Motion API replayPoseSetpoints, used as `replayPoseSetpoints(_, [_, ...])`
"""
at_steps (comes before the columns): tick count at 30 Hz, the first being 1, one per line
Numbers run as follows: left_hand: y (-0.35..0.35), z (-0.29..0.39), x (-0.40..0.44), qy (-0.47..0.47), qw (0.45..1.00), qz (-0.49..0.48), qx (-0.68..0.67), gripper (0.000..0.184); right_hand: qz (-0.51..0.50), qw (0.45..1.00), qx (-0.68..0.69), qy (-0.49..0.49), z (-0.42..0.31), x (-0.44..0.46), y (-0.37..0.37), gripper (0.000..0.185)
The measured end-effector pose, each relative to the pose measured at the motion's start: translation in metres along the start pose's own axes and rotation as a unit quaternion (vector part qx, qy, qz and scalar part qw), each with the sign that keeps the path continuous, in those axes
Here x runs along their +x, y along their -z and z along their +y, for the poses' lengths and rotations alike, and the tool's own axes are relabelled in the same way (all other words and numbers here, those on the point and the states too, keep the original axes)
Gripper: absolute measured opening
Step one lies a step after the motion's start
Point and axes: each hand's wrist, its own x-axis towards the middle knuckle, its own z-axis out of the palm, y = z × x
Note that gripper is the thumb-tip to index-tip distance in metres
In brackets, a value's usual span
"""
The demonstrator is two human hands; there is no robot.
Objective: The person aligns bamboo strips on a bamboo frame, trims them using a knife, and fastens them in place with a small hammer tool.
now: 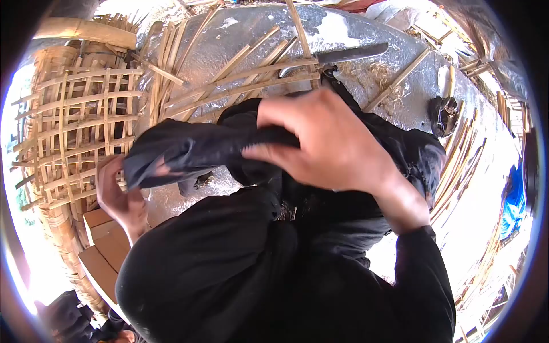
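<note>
- While one length of black cloth stretches across the person's lap, two bare hands are at it, one toward each end.
- One right hand, blurred, has its fingers and thumb closed about the cloth's right part; that grip is narrow and full of fabric.
- One left hand is at the cloth's left end, fingers curled; I cannot tell how firm or wide that grip is.
- One long blade lies beyond the hands on a grey sheet, apart from both.
- Two long strips run nearly side by side just beyond the cloth, across several thinner ones, too tangled to count.
- One lone strip slants to the right of the blade, near some pale shavings.
- One dark lump sits farther right; I can't make out what it is.
- One bundle of strips lies along the right side, with one blue sheet past it.
- One openwork woven basket stands on the left, and one cardboard box is below the left hand.
</note>
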Motion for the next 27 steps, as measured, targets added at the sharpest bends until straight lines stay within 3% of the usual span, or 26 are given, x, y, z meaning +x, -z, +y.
replayPoseSetpoints(2, [0.011, 0.012, -0.014, 0.066, 0.957, 0.103, -0.263, 0.036, -0.125, 0.992, -0.018, -0.030, -0.011, -0.014, 0.014, 0.025])
replayPoseSetpoints(3, [0.016, 0.014, -0.021, 0.076, 0.951, 0.118, -0.276, 0.036, -0.142, 0.990, -0.011, 0.021, 0.000, -0.022, 0.012, 0.027])
replayPoseSetpoints(5, [0.023, 0.014, -0.032, 0.086, 0.948, 0.124, -0.280, 0.037, -0.070, 0.985, 0.110, 0.116, -0.005, -0.038, 0.024, 0.026])
replayPoseSetpoints(7, [0.022, 0.013, -0.033, 0.095, 0.959, 0.097, -0.247, 0.038, -0.079, 0.943, 0.278, 0.163, -0.019, -0.043, 0.036, 0.029])
replayPoseSetpoints(10, [0.020, 0.016, -0.019, 0.092, 0.977, 0.030, -0.189, 0.039, -0.238, 0.859, 0.414, 0.185, -0.037, -0.065, 0.001, 0.044])
replayPoseSetpoints(11, [0.020, 0.017, -0.009, 0.083, 0.982, 0.000, -0.171, 0.040, -0.313, 0.819, 0.462, 0.133, -0.042, -0.075, -0.029, 0.048])
replayPoseSetpoints(16, [-0.024, 0.028, 0.030, 0.025, 0.967, -0.233, -0.104, 0.042, -0.167, 0.810, 0.531, 0.187, -0.052, -0.084, -0.043, 0.058])
replayPoseSetpoints(21, [-0.127, 0.022, 0.000, -0.004, 0.851, -0.526, -0.004, 0.044, -0.062, 0.829, 0.463, 0.308, -0.101, -0.059, -0.039, 0.083])
replayPoseSetpoints(24, [-0.128, 0.011, -0.007, 0.026, 0.836, -0.548, -0.020, 0.045, -0.124, 0.777, 0.497, 0.365, -0.099, -0.072, -0.032, 0.047])
replayPoseSetpoints(27, [-0.103, 0.005, 0.007, 0.050, 0.851, -0.522, -0.021, 0.047, -0.263, 0.744, 0.494, 0.365, -0.077, -0.081, -0.023, 0.052])
